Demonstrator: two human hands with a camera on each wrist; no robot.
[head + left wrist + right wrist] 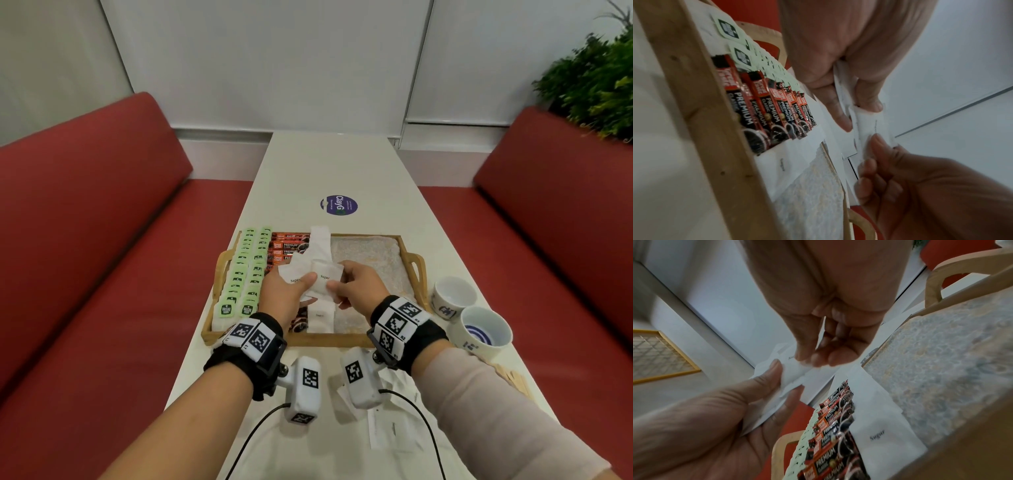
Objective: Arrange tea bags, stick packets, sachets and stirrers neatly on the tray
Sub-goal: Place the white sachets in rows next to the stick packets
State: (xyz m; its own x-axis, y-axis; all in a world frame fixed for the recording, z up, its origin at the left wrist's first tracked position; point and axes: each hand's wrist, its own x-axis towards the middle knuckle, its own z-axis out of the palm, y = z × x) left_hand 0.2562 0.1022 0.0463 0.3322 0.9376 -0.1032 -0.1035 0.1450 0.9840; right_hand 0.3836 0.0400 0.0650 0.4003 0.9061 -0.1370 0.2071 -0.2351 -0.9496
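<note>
A wooden tray (411,253) holds two rows of green tea bags (245,270) at its left and red-black stick packets (286,248) beside them. A row of white sugar sachets (320,240) runs down the tray's middle. Above the tray, my left hand (291,291) and right hand (356,284) both pinch a small bunch of white sugar sachets (320,279). In the left wrist view the held sachets (869,128) sit between thumb and fingers; in the right wrist view my right hand (818,353) pinches the sachets (791,374) from above. Wooden stirrers (510,375) lie on the table at the right.
Two white cups (454,298) (483,330) stand right of the tray. More white sachets (387,421) lie loose on the table near me. A purple sticker (339,205) marks the table beyond the tray. Red benches (85,240) flank the table. The tray's right half shows its patterned liner (370,260).
</note>
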